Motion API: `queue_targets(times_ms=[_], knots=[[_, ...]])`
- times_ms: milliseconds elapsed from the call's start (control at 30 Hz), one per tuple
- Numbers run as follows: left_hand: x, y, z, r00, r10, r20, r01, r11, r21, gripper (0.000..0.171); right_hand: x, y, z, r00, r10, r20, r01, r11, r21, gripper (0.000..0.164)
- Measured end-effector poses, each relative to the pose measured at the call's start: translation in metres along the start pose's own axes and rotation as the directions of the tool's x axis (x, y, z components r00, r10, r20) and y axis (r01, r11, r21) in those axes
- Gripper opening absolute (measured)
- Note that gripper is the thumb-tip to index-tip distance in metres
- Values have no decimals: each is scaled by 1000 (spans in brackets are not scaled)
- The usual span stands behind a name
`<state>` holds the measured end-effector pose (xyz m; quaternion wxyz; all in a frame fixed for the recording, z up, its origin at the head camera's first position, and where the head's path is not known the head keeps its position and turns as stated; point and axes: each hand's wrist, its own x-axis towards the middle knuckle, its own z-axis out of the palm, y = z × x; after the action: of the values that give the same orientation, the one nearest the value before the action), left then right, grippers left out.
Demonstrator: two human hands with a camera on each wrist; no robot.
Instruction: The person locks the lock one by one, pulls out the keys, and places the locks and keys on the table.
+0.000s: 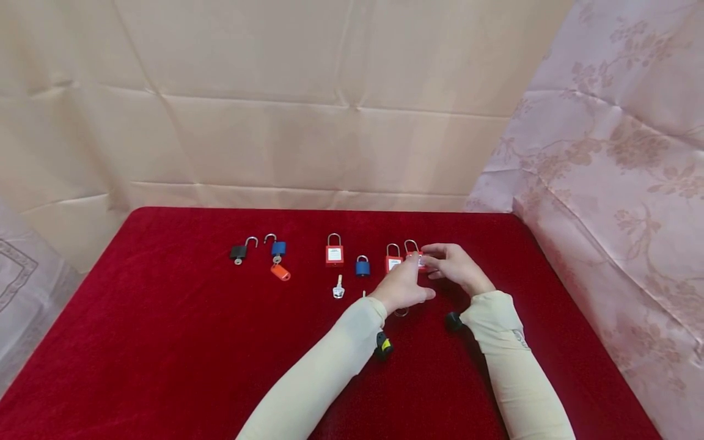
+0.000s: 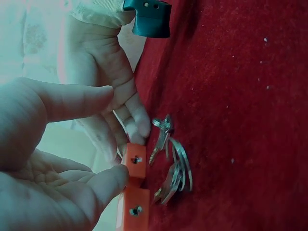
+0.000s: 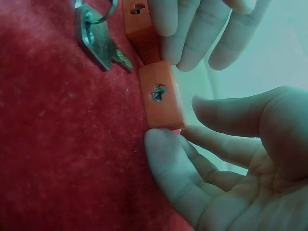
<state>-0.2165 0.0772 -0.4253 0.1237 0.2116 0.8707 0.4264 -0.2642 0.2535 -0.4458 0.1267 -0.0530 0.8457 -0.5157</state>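
Observation:
Both hands meet at a red padlock [image 1: 422, 267] with a raised shackle, the rightmost in the row. My left hand [image 1: 401, 286] touches its left side with a fingertip, thumb held apart, as the left wrist view shows. From the other side, fingertips of my right hand [image 1: 456, 267] press the padlock's edge; in the right wrist view the thumb stands off the body. The padlock's keyhole [image 3: 159, 93] faces the wrist cameras. Close on its left stands a second red padlock [image 2: 137, 219], partly behind the left hand in the head view.
Keys on rings [image 2: 177, 178] lie before the red padlocks. Further left are a blue padlock [image 1: 362, 267], a third red padlock [image 1: 334, 255], a silver key [image 1: 338, 288], an opened blue padlock [image 1: 278, 249] with an orange tag [image 1: 280, 272], and an opened black padlock [image 1: 238, 252].

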Motion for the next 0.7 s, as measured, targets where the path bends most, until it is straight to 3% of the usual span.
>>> queue_targets(times_ms=[133, 233, 333, 400, 500, 700], knots=[[-5, -4, -12, 999, 27, -32, -26, 999, 29, 79, -4, -11, 0, 1000, -21, -13, 21, 999, -45, 42], [-10, -9, -29, 995, 56, -80, -45, 989, 139, 74, -8, -24, 2, 996, -70, -55, 60, 985, -163, 41], [-16, -14, -52, 986, 87, -143, -42, 955, 295, 68, -11, -39, 5, 986, -138, -93, 106, 951, -291, 39], [-22, -20, -70, 977, 81, -198, -1, 927, 374, 65, -11, -49, 9, 977, -187, -105, 135, 916, -378, 37], [-31, -34, -94, 954, 42, -296, 99, 888, 449, 57, -8, -63, 17, 971, -219, -96, 162, 899, -408, 36], [-45, -75, -131, 894, -99, -437, 317, 828, 462, 36, 6, -89, 38, 975, -214, -55, 183, 920, -346, 36]])
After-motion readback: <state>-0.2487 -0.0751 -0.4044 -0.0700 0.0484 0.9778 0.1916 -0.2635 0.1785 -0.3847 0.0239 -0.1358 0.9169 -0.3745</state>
